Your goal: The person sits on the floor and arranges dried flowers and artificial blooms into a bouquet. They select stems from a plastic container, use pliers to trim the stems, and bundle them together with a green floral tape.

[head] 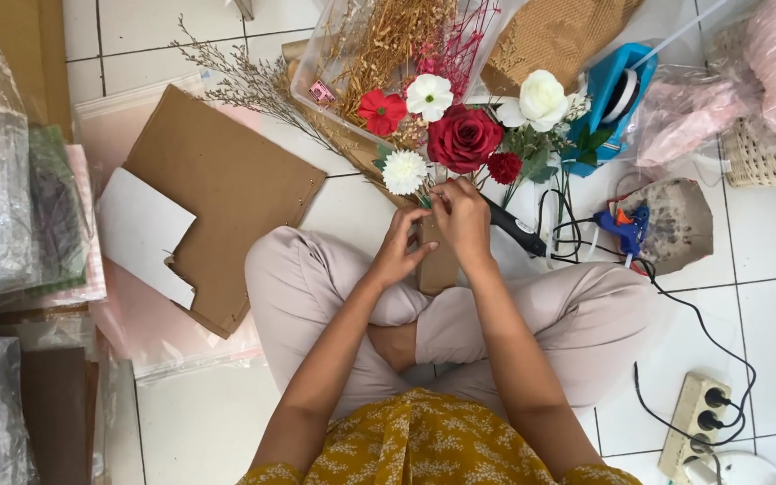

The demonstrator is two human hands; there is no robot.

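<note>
A: On the floor [765, 314], white tile, a person sits cross-legged; both hands meet in front of the knees at the base of a bouquet [460, 135].

B: State of the left hand?

A: Left hand [397, 251]: fingers curled and pressed against a brown cardboard strip [439, 262] that stands upright between the two hands, just under the stems.

B: Right hand?

A: Right hand [462, 220]: fingers bunched together, pinching the stems where they gather, just below the white flower [404, 171]. What exactly lies under the fingertips cannot be told.

B: Bouquet position and contents?

A: It lies ahead of the hands, heads pointing away from the person. Contents: a large red rose [464, 137] in the middle, a small red flower [381, 110] and white flowers to its left, a white rose [542, 99] to its right.

B: Surroundings?

A: A clear box [312, 85] of dried sprigs lies behind the bouquet. A blue glue gun [623, 224] rests right of the hands on a stained sheet, its cord running to a power strip [695, 422] near the right knee. A brown cardboard sheet [226, 189] lies left of the knees, with a white card [141, 229] touching its edge. A wicker basket [765, 157] sits at far right.
</note>
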